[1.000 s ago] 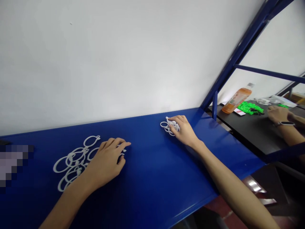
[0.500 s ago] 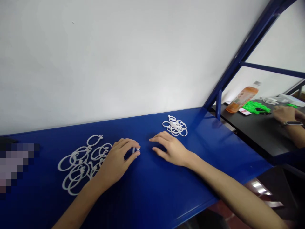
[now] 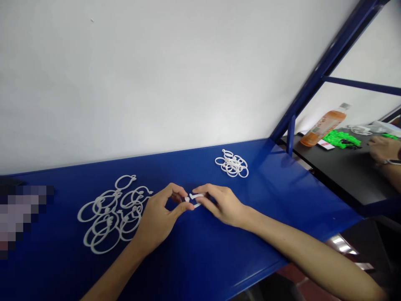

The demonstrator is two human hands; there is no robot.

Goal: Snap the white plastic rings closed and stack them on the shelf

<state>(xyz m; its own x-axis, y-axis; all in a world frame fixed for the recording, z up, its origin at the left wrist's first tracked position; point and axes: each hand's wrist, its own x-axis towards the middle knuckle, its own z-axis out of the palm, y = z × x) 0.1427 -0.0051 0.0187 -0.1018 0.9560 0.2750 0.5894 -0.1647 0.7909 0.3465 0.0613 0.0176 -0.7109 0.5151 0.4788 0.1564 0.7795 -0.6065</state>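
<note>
My left hand (image 3: 161, 213) pinches a small white plastic piece between thumb and fingers. Against it, my right hand (image 3: 224, 205) grips a thin white plastic ring (image 3: 197, 195) whose end points toward the left fingertips. Whether both hands hold parts of one ring I cannot tell, because the fingers cover much of it. Left of my left hand lies a spread of larger white rings with small knobbed ends (image 3: 117, 195), partly overlapping. Beyond my right hand rests a tighter heap of smaller white rings (image 3: 232, 164).
The blue tabletop (image 3: 188, 263) meets a white wall (image 3: 175, 75). A blue metal frame (image 3: 291, 136) rises at the right. On a black table (image 3: 338, 171) beyond are an orange drink bottle (image 3: 324, 127), green pieces (image 3: 340, 139) and another person's hand (image 3: 385, 149). A pixelated patch covers the left edge.
My right hand has come left and closed on a white ring beside my left fingers. The left hand has shifted slightly right, still pinching. The view has turned a little.
</note>
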